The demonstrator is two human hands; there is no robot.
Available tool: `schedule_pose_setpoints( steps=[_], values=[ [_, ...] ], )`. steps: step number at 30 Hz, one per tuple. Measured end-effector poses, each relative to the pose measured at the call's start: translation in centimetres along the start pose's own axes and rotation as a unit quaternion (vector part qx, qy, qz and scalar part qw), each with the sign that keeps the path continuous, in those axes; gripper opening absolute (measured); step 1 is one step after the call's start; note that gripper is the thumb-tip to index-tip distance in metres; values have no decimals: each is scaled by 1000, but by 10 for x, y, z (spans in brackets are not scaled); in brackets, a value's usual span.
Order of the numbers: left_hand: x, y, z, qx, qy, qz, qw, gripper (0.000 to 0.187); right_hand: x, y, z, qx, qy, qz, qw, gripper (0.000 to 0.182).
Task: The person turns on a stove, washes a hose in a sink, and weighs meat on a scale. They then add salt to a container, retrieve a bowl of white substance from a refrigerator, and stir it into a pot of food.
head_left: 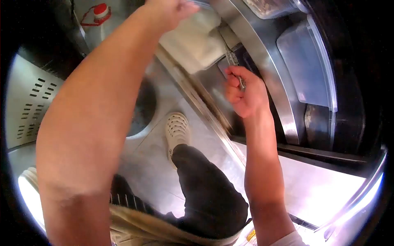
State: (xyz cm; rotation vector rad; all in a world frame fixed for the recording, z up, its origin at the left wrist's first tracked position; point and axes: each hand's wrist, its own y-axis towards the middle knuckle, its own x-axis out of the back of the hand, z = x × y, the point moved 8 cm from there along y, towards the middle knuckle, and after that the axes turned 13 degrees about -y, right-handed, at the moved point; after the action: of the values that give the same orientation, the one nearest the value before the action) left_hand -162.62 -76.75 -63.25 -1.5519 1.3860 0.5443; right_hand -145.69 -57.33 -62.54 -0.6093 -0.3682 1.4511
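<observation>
White container (197,39), pale and boxy, sits tilted at the top of the view against the slanted steel counter edge (262,61), and it is the largest thing in hand. The left hand (170,10) reaches up along a long bare forearm and closes over the container's upper rim; its fingers run out of the picture, so how tightly they clamp cannot be told. Just right of the container, clear lidded bins (305,65) lie in the steel unit. Below, the steel floor (164,164) shows a round drain recess (143,106), the person's dark trouser leg (205,192) and a white perforated clog (177,131). The right hand (245,94) is curled into a fist just beside the container's lower corner, fingers together around a thin metal utensil (234,65) whose shaft points up toward the container. A red-capped jug (98,12) stands far off at the upper left.
</observation>
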Motion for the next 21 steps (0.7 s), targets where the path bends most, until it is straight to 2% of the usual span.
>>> schedule_pose_setpoints(
  steps=[2,5,8,11,14,16,21],
  values=[
    [2,-5,3,22,-20,-45,999,27,1,-10,3,10,31,14,999,11],
    [-7,-10,3,-3,14,-36,999,29,-4,-21,1,-26,151,99,983,13],
    [-11,-13,2,-10,40,-40,998,29,-12,-36,-3,-53,214,131,967,13],
    [-1,10,7,-12,48,-7,999,22,-11,-51,-4,-53,162,90,981,13],
    [5,11,12,8,85,6,996,24,-2,-67,-7,-56,109,23,992,14],
    [7,0,16,-6,123,-24,992,26,3,-81,-8,-66,54,-20,996,16],
    [19,-15,23,-5,172,-100,980,25,5,-109,-6,-91,38,23,995,18]
  ],
)
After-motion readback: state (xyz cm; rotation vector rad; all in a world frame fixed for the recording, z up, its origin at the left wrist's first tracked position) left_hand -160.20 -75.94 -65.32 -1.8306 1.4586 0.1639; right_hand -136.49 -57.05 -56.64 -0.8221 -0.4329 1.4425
